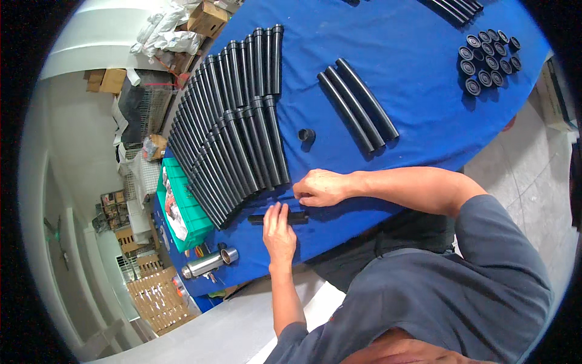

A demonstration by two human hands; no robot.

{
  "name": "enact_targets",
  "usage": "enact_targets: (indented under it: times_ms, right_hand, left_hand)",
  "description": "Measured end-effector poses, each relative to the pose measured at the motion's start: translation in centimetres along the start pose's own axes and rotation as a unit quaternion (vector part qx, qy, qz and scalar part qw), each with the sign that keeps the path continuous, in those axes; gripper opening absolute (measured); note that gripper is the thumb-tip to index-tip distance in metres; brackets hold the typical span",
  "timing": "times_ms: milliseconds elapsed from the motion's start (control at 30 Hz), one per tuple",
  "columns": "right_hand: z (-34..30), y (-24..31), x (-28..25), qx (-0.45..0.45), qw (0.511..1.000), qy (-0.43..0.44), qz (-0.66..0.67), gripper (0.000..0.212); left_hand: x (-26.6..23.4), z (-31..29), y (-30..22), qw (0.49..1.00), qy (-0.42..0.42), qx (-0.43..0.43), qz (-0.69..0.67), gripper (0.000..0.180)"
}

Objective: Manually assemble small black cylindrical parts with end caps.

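A short, dark tube [298, 218] lies on the blue cloth near the table's front edge. My left hand [279, 238] rests across it, fingers stretched out over its middle and partly covering it. Just beyond the tube's right end is my right hand [324, 187], its fingers curled in low over the cloth; whatever they hold, if anything, is hidden. A loose black cap [305, 135] stands on the cloth beyond my right hand. To the left, rows of black tubes with wider collared ends [233, 133] lie side by side, their closest ends near my hands.
Three plain black tubes [359, 108] lie farther back on the blue cloth [406, 67]. Several round black caps [485, 77] cluster at the right, with more tubes [458, 9] at the far edge. A green crate [197, 221] and a steel flask [204, 265] stand left.
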State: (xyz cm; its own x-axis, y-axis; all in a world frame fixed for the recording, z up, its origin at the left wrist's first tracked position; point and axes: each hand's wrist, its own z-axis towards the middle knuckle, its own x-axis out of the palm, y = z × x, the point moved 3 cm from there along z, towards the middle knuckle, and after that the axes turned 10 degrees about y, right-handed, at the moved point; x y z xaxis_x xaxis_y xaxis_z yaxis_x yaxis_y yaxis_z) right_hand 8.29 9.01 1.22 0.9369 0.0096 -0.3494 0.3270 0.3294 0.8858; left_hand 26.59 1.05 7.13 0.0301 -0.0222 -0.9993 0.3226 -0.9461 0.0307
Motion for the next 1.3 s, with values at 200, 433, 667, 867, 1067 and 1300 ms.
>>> enact_targets:
  times_ms: [200,433,667,867,1067,1300]
  right_hand:
    - [0.0,0.4,-0.4,0.012,1.0,0.004,0.003,0.021]
    - [-0.5,0.6,-0.6,0.018,0.998,-0.037,0.042,0.025]
    - [-0.6,1.3,-0.6,0.089,0.947,0.115,0.285,0.054]
    - [-0.5,2.6,-0.8,0.048,0.932,0.202,0.298,0.058]
    - [-0.8,2.3,-0.4,0.031,0.927,0.205,0.312,0.046]
    - [-0.9,2.7,-0.9,0.059,0.946,0.188,0.259,0.043]
  left_hand:
    - [1.5,-2.2,1.3,0.997,0.04,-0.065,-0.031,0.047]
    - [1.3,-2.2,3.8,0.995,0.031,-0.093,0.016,0.036]
    - [-1.1,0.1,0.3,0.947,0.054,-0.147,-0.279,0.034]
    - [-1.3,-0.2,-1.4,0.907,0.127,-0.15,-0.372,0.039]
    - [-0.9,-0.3,-1.5,0.884,0.172,-0.163,-0.403,0.041]
    - [-1.3,-0.3,-1.9,0.926,0.063,-0.18,-0.327,0.035]
